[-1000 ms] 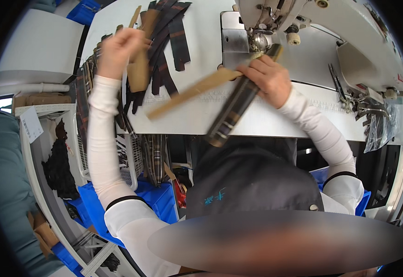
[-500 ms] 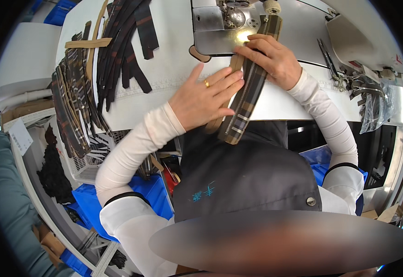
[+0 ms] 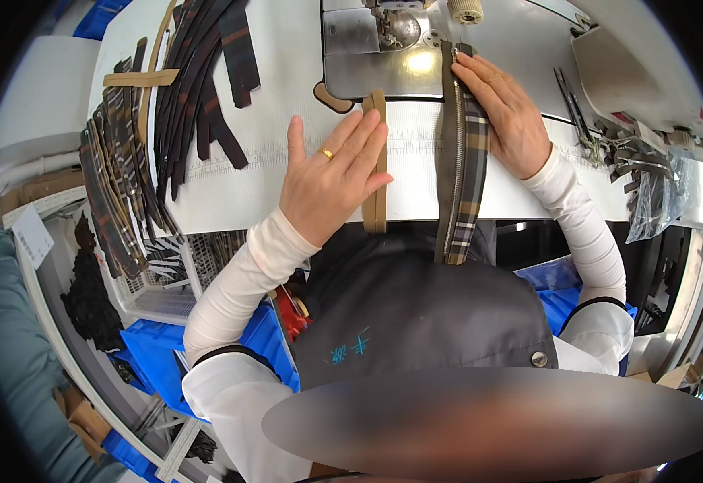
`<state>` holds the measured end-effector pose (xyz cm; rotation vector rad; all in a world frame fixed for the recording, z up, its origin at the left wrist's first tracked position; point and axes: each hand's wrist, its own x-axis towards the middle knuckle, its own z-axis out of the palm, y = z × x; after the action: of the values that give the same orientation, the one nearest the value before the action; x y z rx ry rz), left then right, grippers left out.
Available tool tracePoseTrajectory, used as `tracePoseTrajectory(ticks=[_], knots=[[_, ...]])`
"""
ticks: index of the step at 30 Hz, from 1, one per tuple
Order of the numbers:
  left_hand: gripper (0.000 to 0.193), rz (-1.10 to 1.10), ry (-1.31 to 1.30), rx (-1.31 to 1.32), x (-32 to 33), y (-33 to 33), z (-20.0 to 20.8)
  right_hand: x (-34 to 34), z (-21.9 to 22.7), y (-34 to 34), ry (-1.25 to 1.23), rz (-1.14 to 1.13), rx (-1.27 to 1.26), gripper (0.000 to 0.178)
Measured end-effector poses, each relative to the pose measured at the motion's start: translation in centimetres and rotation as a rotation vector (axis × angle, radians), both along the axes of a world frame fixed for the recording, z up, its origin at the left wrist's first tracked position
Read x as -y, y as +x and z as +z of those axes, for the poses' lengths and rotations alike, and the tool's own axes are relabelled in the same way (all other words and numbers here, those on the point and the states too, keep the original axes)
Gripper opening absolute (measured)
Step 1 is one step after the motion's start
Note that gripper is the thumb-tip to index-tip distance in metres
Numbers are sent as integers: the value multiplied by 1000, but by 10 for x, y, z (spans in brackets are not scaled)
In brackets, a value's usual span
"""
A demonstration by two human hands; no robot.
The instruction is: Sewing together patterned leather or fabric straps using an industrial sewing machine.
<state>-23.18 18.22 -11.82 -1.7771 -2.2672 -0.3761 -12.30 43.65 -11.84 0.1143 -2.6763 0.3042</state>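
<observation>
My left hand [image 3: 333, 173] lies with its fingers stretched out, the fingertips touching a tan fabric strip [image 3: 375, 205] that runs over the table's near edge. To the right, a zipper strip with plaid fabric [image 3: 468, 193] lies lengthwise, its lower end hanging past the edge toward my lap. My right hand [image 3: 508, 117] rests along the upper right side of this zipper strip, fingers straight and pressed flat near the zipper's metal end. Its thumb is hidden. White table shows between the two strips.
A sewing machine [image 3: 383, 64] stands beyond my hands. Dark fabric strips [image 3: 198, 72] and plaid strips [image 3: 114, 193] lie at the left. Scissors or tweezers [image 3: 573, 101] and a clear plastic bag [image 3: 661, 197] are at the right. Blue bins [image 3: 158, 354] sit below the table.
The zipper strip has moved right, turned more upright and come away from the tan strip. My right hand went right with it; my left hand and the tan strip shifted left.
</observation>
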Motion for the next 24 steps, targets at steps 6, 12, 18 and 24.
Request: tracePoseTrajectory(ticks=[6, 12, 18, 24], knots=[[57, 6, 17, -97, -32, -33, 3, 0, 8, -16, 60, 38, -40, 48], [53, -46, 74, -121, -52, -59, -6, 0, 6, -19, 23, 35, -71, 46], [60, -103, 43, -19, -63, -77, 5, 0, 7, -19, -18, 33, -63, 45], [58, -77, 88, -76, -62, -80, 1, -2, 7, -20, -28, 32, -50, 46]])
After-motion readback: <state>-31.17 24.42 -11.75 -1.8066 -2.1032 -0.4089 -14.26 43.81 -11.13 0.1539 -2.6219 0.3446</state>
